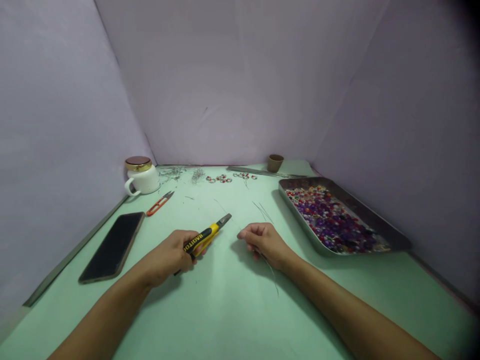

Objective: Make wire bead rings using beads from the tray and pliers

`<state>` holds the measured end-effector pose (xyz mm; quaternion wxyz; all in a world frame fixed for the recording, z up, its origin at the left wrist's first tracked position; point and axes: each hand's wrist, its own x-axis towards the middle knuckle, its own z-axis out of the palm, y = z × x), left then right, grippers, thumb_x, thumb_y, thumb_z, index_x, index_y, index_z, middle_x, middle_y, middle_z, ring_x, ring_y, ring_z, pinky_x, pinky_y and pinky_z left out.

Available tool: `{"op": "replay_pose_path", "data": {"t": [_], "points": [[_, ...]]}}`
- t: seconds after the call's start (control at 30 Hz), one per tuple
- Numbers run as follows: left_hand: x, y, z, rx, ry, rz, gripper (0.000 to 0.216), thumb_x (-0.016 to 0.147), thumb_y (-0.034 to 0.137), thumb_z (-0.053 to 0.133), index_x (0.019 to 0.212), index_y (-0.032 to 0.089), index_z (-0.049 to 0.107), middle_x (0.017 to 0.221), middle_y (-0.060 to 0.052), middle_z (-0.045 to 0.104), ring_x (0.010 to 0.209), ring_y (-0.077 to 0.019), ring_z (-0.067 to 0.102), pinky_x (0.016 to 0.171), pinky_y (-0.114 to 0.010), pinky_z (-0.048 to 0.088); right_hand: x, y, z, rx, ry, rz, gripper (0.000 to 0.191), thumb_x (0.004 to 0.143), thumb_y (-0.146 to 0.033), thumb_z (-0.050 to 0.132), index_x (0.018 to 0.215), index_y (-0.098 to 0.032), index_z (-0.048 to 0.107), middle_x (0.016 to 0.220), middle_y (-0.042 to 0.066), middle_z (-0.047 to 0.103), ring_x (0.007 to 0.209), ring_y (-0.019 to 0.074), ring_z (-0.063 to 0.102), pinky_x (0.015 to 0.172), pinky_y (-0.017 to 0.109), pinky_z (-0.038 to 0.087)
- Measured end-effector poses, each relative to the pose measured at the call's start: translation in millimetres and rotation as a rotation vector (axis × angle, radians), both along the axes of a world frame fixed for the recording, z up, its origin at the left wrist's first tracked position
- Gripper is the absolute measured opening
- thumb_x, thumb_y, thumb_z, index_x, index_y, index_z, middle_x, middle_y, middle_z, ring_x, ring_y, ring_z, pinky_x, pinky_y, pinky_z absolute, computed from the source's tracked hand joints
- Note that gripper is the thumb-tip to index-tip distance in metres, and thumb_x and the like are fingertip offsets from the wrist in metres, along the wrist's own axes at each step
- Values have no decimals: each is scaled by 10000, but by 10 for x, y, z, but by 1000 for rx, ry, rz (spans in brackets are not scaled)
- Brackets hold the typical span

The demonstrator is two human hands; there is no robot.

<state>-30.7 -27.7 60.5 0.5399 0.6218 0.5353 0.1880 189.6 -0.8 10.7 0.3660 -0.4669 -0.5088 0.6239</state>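
Note:
My left hand (pixel 173 256) is wrapped round the yellow and black handles of a pair of pliers (pixel 203 238), whose metal jaws point up and to the right. To the right of the jaws, my right hand (pixel 264 242) pinches a thin wire (pixel 272 275) between thumb and fingers. One end of it trails below the hand over the green table. The wire's other end is too fine to follow at the fingertips. A few loose wires (pixel 263 212) lie just beyond my right hand.
At right stands a metal tray (pixel 305 226) of mixed beads (pixel 330 220). A phone (pixel 112 247), red thread snips (pixel 160 203) and a lidded white mug (pixel 144 179) are at left. Farther back are beaded rings (pixel 221 178), tangled wire (pixel 172 173), long rods (pixel 262 172) and a small brown cup (pixel 275 163).

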Motion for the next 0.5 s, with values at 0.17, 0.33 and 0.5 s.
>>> {"op": "replay_pose_path", "data": {"t": [0.17,0.33,0.5], "points": [[-45,3,32,43,8,87,245,434,83,406,659,168,453,634,17,470,573,-124,409,471,-224,234,33,10,37,-46,27,56,160,645,-270,604,716,-127,612,439,-58,486,332,27,286,314,166,301],[-75,5,53,18,-47,92,267,429,69,398,673,166,448,690,11,475,617,-128,418,502,-229,259,27,18,34,-40,-21,28,131,657,-253,581,681,-129,613,414,-60,471,307,26,315,294,163,247],[-50,-23,23,-21,-31,23,258,444,61,396,676,170,425,647,23,438,566,-106,349,471,-227,220,21,18,8,-64,22,2,129,650,-251,590,685,-129,610,414,-59,481,301,25,291,291,163,257]]}}
